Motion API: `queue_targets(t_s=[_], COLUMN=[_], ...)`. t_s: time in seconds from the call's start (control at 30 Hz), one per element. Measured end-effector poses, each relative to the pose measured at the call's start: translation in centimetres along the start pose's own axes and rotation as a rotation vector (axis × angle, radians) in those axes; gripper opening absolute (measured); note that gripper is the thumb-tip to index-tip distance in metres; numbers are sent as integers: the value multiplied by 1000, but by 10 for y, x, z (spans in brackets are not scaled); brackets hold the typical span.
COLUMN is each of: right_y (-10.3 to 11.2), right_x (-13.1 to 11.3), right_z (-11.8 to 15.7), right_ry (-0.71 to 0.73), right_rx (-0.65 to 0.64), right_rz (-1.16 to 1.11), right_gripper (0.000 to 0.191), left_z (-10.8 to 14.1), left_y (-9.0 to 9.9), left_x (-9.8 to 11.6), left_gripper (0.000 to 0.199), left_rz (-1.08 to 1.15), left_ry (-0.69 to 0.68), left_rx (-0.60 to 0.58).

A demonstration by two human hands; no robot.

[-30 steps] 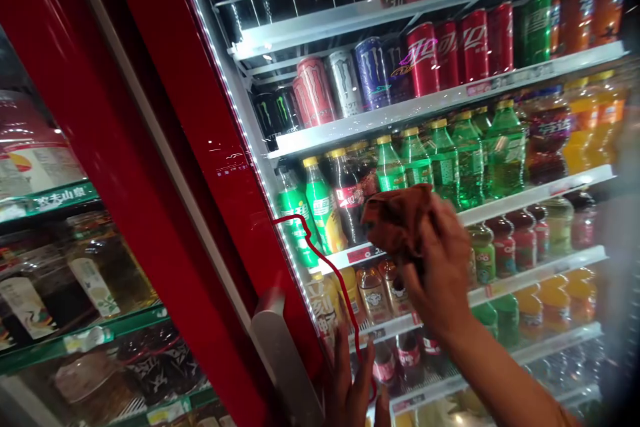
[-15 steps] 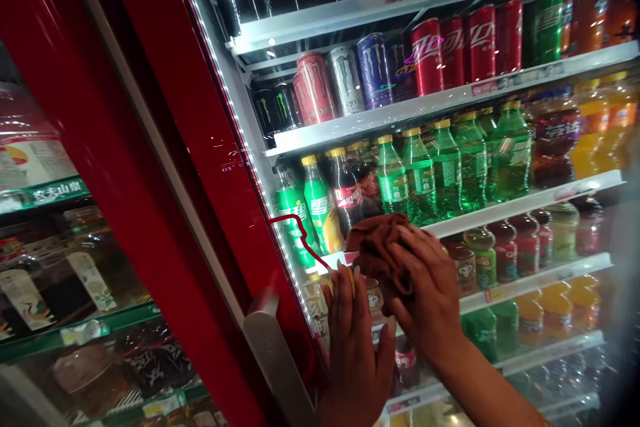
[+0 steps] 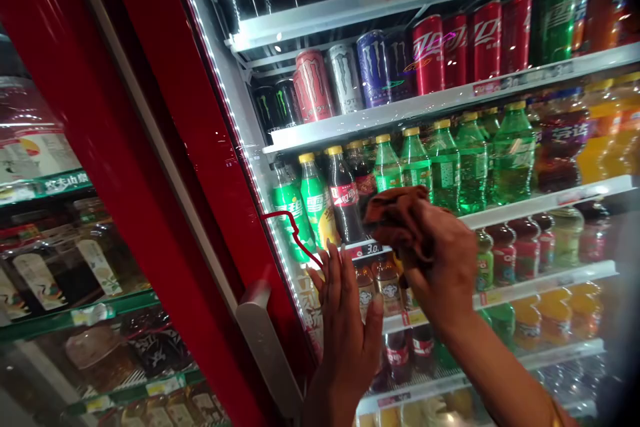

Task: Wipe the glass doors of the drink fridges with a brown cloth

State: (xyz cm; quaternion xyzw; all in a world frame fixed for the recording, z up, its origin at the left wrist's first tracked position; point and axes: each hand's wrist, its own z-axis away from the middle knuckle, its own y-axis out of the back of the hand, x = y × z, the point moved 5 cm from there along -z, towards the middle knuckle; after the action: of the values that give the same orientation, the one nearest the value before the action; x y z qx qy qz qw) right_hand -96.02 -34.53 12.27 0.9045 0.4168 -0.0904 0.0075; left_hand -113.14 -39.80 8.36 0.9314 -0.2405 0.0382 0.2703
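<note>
My right hand [image 3: 445,260] is closed on a crumpled brown cloth [image 3: 400,217], held up at the glass door of a lit drinks fridge. Whether the cloth presses on the glass all over I cannot tell. To its left, my left hand [image 3: 347,307] is raised with its fingers stretched out, the fingertips at the glass. A thin red line [image 3: 293,227] runs across the glass from the door frame to near my left fingertips. Behind the hands stand a cola bottle [image 3: 344,197] and green soda bottles [image 3: 314,200]. My right hand covers some bottles on the lower shelves.
A silver door handle [image 3: 267,340] juts out at lower left on the red door frame [image 3: 165,113]. Drink cans [image 3: 427,57] and several rows of bottles fill the white shelves [image 3: 540,203]. Farther left, another cabinet holds packed goods on green-edged shelves [image 3: 115,307].
My right hand has moved a little to the right with the cloth, uncovering the cola bottle and a price tag. My left hand has shifted slightly left and up, still spread.
</note>
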Motion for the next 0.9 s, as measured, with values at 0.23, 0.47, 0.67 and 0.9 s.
queue_targets(t_s=[0.23,0.47,0.67,0.9], right_y=[12,31,10,40], right_x=[1,41,2,50], right_z=[83,1,49,49], right_ry=[233,-47,146,-152], right_rx=[-190,69,-107,-32], right_rz=[23,94,67,204], right_gripper=[50,62,48,56], left_z=[-1,-1,1,-5], left_y=[-8,-28,-42,-45], left_x=[3,12,0,5], left_gripper=[71,73,78,87], left_rz=[-45,-94,-179,-298], left_ry=[-29,-2,-26,-64], left_rx=[21,14,-43,-112])
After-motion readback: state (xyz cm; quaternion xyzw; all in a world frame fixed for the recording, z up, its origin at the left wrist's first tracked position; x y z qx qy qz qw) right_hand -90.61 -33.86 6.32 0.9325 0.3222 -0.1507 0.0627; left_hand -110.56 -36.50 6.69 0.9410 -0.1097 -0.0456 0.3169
